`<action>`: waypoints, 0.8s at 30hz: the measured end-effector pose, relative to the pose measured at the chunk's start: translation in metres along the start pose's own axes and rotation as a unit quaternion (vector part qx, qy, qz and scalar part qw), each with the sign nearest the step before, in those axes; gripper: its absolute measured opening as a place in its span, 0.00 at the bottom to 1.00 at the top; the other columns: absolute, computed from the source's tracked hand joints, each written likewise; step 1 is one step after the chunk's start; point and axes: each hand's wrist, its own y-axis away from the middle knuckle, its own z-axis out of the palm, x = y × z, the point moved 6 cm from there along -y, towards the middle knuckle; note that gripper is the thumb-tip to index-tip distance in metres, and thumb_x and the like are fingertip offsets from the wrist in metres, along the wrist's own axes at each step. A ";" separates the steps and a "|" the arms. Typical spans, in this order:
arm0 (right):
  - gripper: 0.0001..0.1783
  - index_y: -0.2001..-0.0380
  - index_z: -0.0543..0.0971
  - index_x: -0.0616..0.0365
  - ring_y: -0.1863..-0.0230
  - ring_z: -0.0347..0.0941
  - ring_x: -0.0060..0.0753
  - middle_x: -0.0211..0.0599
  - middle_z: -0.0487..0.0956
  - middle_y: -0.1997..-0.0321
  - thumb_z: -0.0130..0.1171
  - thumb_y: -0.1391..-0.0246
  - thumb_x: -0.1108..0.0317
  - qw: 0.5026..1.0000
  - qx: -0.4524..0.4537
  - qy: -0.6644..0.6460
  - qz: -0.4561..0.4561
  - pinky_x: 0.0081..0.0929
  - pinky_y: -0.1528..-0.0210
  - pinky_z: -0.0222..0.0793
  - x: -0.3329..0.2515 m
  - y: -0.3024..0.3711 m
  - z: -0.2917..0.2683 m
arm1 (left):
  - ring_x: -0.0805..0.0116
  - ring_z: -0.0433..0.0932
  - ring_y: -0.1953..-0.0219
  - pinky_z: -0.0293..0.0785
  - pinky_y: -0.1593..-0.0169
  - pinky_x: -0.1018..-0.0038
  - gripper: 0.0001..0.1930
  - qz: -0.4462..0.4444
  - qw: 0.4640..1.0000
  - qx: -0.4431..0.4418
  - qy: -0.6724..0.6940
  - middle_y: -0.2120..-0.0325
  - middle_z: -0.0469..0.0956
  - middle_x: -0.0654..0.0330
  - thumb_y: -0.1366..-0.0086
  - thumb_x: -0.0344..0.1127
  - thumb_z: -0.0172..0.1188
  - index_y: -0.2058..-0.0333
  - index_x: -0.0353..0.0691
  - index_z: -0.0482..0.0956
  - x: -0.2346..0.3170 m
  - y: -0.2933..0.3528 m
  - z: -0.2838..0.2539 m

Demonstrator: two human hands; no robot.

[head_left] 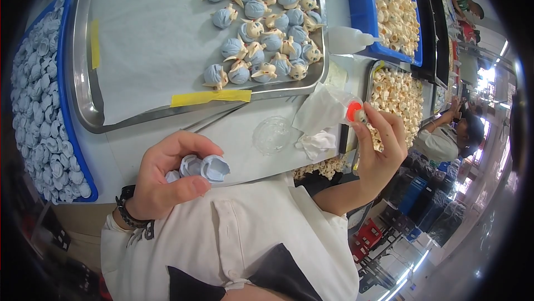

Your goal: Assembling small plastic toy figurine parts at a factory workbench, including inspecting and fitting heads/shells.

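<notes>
Pale-blue hair shells (47, 112) lie heaped in a blue plastic bin (65, 73) at the far left of the desk (128, 153). Next comes a large metal tray (83, 92) lined with a white sheet (150, 34), with yellow tape (211, 98) on its left and near edges. Below the tray, the left hand (161, 173) curls around a few more shells (215, 168), gripping them between thumb and fingers; a dark bracelet (127, 209) circles that wrist, and a dark marking by the cuff is too small to read. Doll heads with pale-blue hair (256, 9) sit in loose rows on the tray's right half. Just beyond its near edge stand a clear round dish (272, 134), a white tissue (317, 113) and, higher up, a white squeeze bottle (347, 40) lying on its side. At right, the right hand (384, 148) pinches a small face piece (360, 116), its red-orange inside showing, above the desk. Farther right, cream hollow pieces (396, 92) fill a metal tray, and similar ones (394, 9) a blue tray. A co-worker (445, 139) sits at the far right.
</notes>
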 end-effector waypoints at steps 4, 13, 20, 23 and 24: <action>0.15 0.66 0.79 0.63 0.70 0.70 0.28 0.36 0.75 0.72 0.64 0.64 0.78 1.000 -0.004 -0.006 0.004 0.20 0.67 0.64 0.000 0.000 0.001 | 0.79 0.69 0.63 0.64 0.57 0.82 0.20 0.002 1.000 -0.007 -0.005 0.64 0.72 0.61 0.49 0.32 0.59 0.57 0.32 0.68 0.000 0.000 0.000; 0.16 0.68 0.78 0.62 0.72 0.69 0.29 0.37 0.75 0.73 0.66 0.66 0.77 0.998 0.034 -0.059 0.006 0.20 0.70 0.63 0.008 0.007 0.002 | 0.79 0.70 0.63 0.65 0.57 0.82 0.19 0.015 1.000 -0.012 0.012 0.64 0.72 0.60 0.48 0.32 0.60 0.58 0.32 0.68 -0.001 -0.001 0.000; 0.16 0.68 0.77 0.64 0.74 0.68 0.28 0.36 0.75 0.74 0.66 0.67 0.77 0.993 0.071 -0.087 0.025 0.20 0.69 0.63 0.014 0.015 0.003 | 0.78 0.70 0.63 0.65 0.57 0.82 0.20 0.007 1.000 -0.014 0.018 0.64 0.73 0.60 0.47 0.33 0.60 0.57 0.31 0.68 0.000 0.001 0.001; 0.16 0.68 0.77 0.64 0.76 0.66 0.28 0.37 0.75 0.75 0.66 0.67 0.75 0.984 0.111 -0.143 0.004 0.20 0.72 0.61 0.002 0.020 -0.004 | 0.78 0.71 0.63 0.65 0.58 0.82 0.19 0.008 1.000 -0.006 -0.008 0.65 0.74 0.60 0.47 0.33 0.60 0.57 0.30 0.71 0.003 0.001 0.002; 0.16 0.69 0.77 0.65 0.77 0.65 0.28 0.37 0.74 0.76 0.66 0.67 0.74 0.971 0.141 -0.190 -0.011 0.20 0.73 0.59 -0.006 0.022 -0.008 | 0.78 0.71 0.63 0.65 0.58 0.82 0.19 0.007 1.000 -0.005 -0.010 0.65 0.74 0.60 0.47 0.33 0.60 0.57 0.30 0.71 0.004 -0.001 0.004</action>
